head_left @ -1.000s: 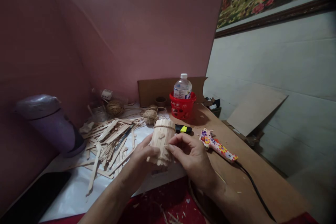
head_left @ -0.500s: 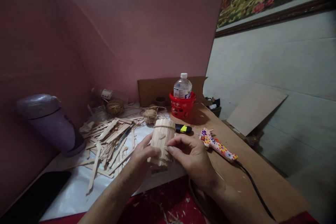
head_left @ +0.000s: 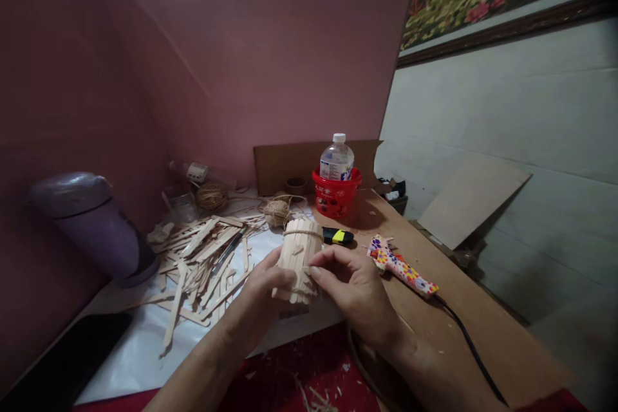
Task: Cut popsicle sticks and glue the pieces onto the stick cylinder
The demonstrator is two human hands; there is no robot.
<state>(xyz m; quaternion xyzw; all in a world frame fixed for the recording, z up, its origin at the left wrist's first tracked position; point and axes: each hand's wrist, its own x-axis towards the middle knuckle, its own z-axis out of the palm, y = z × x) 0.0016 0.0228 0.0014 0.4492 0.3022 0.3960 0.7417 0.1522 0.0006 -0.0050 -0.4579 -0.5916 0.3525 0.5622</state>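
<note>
held thing: stick cup point(head_left: 299, 257), a cylinder of flat wooden sticks, upright, just above the table point(head_left: 483, 328) edge, mid-frame
left hand point(head_left: 263, 286): at cup's 8 o'clock, fingers curled closed round lower wall
right hand point(head_left: 352, 290): at cup's 4 o'clock, thumb and fingertips pressed on side wall, closed on it
twine band point(head_left: 303, 232): wraps cup near top rim
weight: looks light, hollow
stiffness: sticks rigid, but joints probably weak; squeezing could pop one loose
surface: dry raw wood, likely not slippery
best hold: lower wall from both sides, gently, not the rim
loose sticks point(head_left: 203, 257): pile at 9 o'clock
glue gun point(head_left: 400, 267): at 3 o'clock, near the right hand
red bucket point(head_left: 337, 193): at 1 o'clock, apart
</note>
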